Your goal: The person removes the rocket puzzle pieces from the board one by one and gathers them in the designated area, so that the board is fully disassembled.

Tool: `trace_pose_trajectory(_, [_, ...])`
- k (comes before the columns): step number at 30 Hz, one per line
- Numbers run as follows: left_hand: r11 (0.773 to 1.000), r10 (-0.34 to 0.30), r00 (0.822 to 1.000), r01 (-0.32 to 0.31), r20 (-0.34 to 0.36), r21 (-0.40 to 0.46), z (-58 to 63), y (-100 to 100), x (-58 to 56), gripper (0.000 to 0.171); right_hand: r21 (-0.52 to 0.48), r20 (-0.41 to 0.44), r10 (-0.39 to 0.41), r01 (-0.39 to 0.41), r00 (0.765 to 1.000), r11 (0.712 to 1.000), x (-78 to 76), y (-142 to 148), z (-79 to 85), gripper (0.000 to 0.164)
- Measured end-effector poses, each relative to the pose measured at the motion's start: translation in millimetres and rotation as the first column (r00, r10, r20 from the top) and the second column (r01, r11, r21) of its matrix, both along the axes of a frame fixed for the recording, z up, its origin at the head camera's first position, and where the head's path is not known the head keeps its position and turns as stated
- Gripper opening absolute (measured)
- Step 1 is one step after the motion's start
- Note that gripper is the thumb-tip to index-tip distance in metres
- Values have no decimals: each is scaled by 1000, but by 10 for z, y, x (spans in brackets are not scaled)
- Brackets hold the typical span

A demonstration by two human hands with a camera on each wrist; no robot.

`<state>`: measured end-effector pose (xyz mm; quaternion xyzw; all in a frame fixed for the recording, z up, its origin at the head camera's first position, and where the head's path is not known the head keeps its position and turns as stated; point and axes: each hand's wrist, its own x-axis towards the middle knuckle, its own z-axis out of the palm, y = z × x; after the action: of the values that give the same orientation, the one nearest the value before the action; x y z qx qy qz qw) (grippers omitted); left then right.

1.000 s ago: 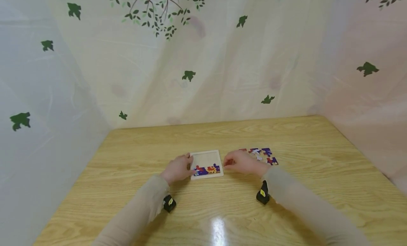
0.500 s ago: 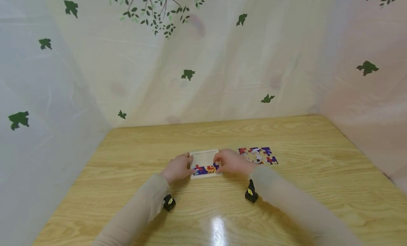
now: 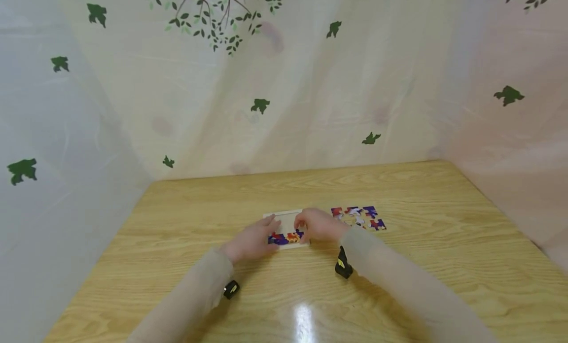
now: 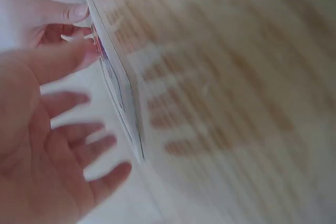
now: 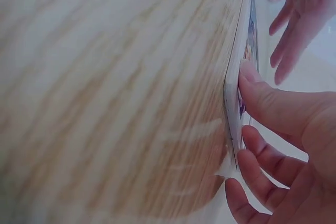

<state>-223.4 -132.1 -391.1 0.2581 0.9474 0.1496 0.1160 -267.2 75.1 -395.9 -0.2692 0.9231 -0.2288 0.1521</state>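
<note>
A shallow white puzzle tray (image 3: pixel 284 215) lies on the table, with a strip of joined purple, red and orange jigsaw pieces (image 3: pixel 292 237) along its near side. My left hand (image 3: pixel 255 239) reaches over the tray's left side, fingers spread and thumb near the strip's left end. Curled over the tray's right end is my right hand (image 3: pixel 320 224); in the right wrist view, its thumb (image 5: pixel 257 87) is at the tray's near edge and its fingers (image 5: pixel 257 145) are by the right end. I cannot tell whether it pinches a piece.
Right of the tray, behind my right hand, lies a group of loose jigsaw pieces (image 3: pixel 370 211). The wooden table (image 3: pixel 199 195) meets a pale curtain (image 3: pixel 199 111) printed with leaves at the back and sides.
My right hand has moved left from beside the loose pieces onto the tray's right end. My left hand has shifted right from the tray's left edge, further over the tray.
</note>
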Motion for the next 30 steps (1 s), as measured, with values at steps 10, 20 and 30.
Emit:
trace_pose_trajectory(10, [939,-337,931,321,-137,-122,37,39,132,44,26,5,36,-36,999,999,-11,-13,38,19])
trace_pose_trajectory(20, [948,-278,958,262,-66,-179,18,41,172,52,9,44,22,-22,999,1000,1,-29,57,20])
trace_pose_trajectory(30, [948,-267,963,256,-35,-189,11,36,166,56,-10,51,14,-14,999,1000,-8,-19,52,22])
